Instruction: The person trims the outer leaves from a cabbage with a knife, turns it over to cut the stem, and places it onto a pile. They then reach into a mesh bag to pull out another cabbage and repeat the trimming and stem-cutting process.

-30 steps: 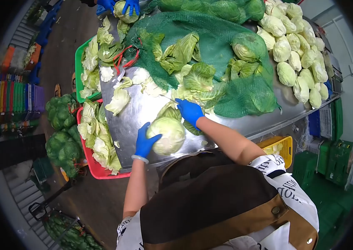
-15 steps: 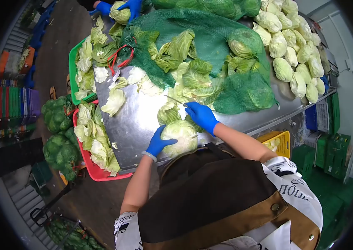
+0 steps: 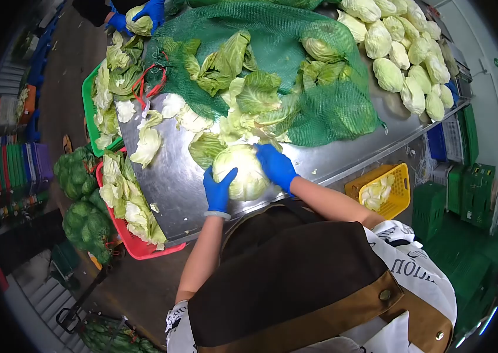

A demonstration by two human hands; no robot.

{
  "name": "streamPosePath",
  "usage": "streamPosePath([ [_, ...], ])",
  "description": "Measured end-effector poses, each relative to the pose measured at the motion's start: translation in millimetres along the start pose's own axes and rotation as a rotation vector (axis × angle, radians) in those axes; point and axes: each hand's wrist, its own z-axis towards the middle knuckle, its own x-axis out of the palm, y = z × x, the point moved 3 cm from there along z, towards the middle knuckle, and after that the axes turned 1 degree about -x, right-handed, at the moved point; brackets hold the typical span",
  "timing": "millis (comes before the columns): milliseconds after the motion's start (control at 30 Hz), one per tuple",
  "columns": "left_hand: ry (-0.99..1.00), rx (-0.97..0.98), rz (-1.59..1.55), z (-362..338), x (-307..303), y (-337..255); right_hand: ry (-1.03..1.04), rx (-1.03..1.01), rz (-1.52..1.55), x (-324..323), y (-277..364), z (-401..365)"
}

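Open tabletop left of cabbage, leaves blocking ahead, netting beyond

On my screen I see a white wall at right, dark brown floor, shiny metal worktable and green crates.

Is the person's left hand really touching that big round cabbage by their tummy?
Touching. The head view shows it: the blue-gloved left hand cups the side of the cabbage, its thumb lying against the leaves with no gap.
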Motion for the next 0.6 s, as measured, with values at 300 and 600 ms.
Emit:
streamPosePath([
  [300,0.172,0.507,0.645,-32,-47,-26,-0.051,-0.002,0.305,5,-34,42],
  [600,0.614,0.188,0.521,18,-4,-78,-0.086,-0.297,0.339,-16,35,58],
])
